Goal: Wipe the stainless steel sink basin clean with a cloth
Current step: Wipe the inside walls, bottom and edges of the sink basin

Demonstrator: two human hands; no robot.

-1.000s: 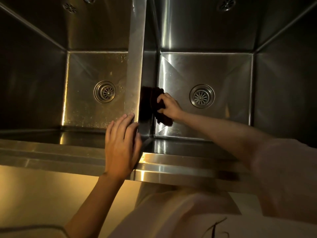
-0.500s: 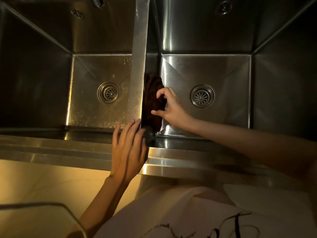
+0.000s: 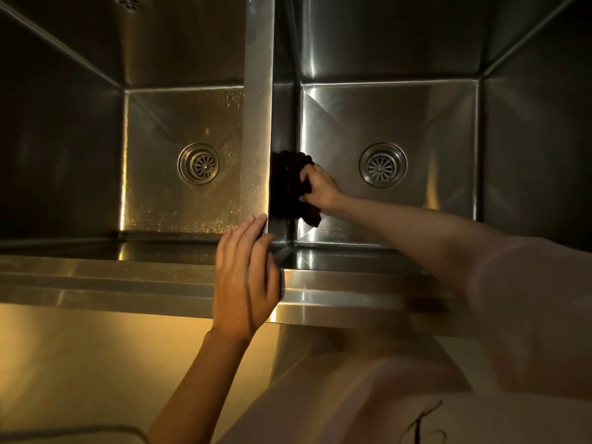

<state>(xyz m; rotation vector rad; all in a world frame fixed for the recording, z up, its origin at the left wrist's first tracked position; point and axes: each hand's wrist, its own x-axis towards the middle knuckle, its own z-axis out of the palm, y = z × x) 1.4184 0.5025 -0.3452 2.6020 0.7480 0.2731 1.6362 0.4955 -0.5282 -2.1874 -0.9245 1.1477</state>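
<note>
Fingers (image 3: 306, 179) grip dark cloth (image 3: 288, 184) — pressed against basin wall (image 3: 283, 123).

Dim, warm yellow light, brightest on the cabinet front (image 3: 96, 363) below the sink rim (image 3: 128, 283), streaky glare on basin floors and divider (image 3: 258, 107), outer basin walls near black, cloth (image 3: 288, 187) lost in shadow, wide-angle bending at edges, sleeve (image 3: 528, 299) blurred.

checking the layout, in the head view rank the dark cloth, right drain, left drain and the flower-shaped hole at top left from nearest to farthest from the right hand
1. Dark cloth, gripped by the right hand against the divider wall.
2. Right drain, just right of the hand.
3. Left drain, across the divider.
4. Flower-shaped hole, top left wall.
</note>
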